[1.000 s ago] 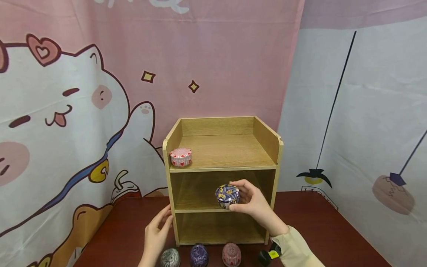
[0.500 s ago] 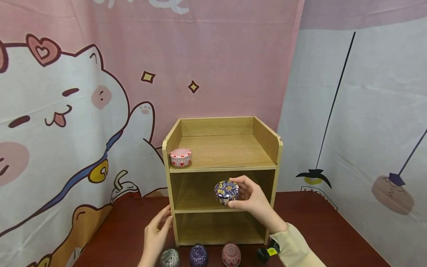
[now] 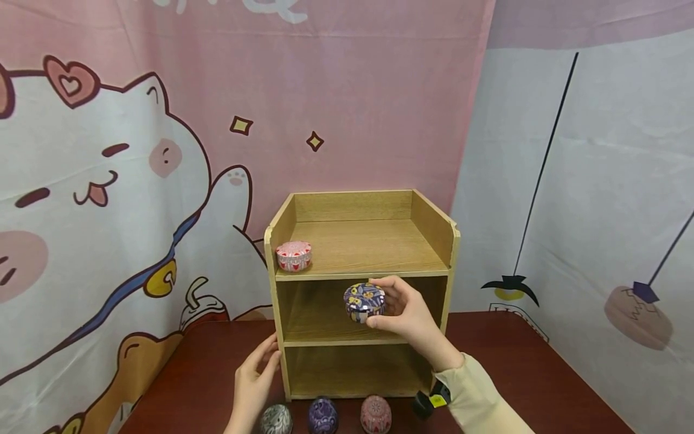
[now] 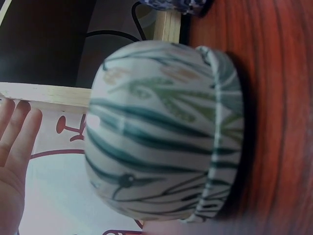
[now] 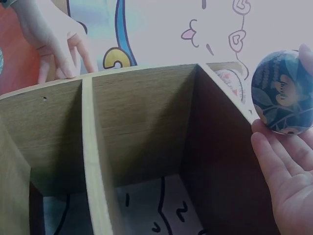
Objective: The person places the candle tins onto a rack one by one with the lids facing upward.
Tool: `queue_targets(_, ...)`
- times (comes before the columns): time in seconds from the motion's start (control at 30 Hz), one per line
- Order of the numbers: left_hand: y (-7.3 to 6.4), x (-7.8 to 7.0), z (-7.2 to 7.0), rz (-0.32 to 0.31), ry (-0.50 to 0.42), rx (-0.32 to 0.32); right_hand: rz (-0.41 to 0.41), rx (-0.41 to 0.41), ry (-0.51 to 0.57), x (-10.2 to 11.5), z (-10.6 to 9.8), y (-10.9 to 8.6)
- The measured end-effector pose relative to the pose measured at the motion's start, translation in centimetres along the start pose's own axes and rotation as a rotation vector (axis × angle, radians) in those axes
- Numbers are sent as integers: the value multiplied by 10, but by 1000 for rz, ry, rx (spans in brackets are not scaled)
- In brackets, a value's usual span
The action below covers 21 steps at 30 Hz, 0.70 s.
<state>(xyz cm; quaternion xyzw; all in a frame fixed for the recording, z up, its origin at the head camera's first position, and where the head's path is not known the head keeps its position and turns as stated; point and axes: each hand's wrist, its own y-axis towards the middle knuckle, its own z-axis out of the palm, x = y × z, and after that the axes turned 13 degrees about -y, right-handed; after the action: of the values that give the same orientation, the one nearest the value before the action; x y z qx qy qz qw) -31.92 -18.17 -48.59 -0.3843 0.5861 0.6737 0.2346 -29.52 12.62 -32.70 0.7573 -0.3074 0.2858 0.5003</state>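
My right hand (image 3: 406, 313) pinches a round blue tin (image 3: 364, 302) with yellow flowers between thumb and fingers, in front of the middle compartment of a wooden shelf (image 3: 368, 275). The right wrist view shows the same tin (image 5: 283, 93) close up at the fingertips. Straight fingers of my left hand (image 3: 255, 374) touch the shelf's left side. On the top level, at the left front corner, sits a pink and red tin (image 3: 294, 256). A white tin with green leaves (image 4: 161, 132) fills the left wrist view, nearest my left hand.
On the dark red table (image 3: 206, 361), a grey-white tin (image 3: 276, 419), a purple tin (image 3: 323, 415) and a pink tin (image 3: 376, 414) stand in a row before the shelf. A cartoon curtain (image 3: 379, 108) hangs close behind. A black wrist device (image 3: 431, 400) sits at my right sleeve.
My right hand has risen slightly and moved a little to the left with the blue tin. The left hand has stayed at the shelf's side.
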Motion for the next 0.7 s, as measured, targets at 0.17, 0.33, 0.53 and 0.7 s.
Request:
queue_targets(0.17,0,0,0,0,-1,1,-6,3,14,7,-1,6)
queue_targets(0.33,0,0,0,2,-1,-3,-9,2,12,12,-1,13)
queue_targets(0.53,0,0,0,-3,-12,-2,-17,6,-7,20,-3,21)
queue_targets(0.7,0,0,1,-16,-33,-1,-5,11,-35,28,-6,28)
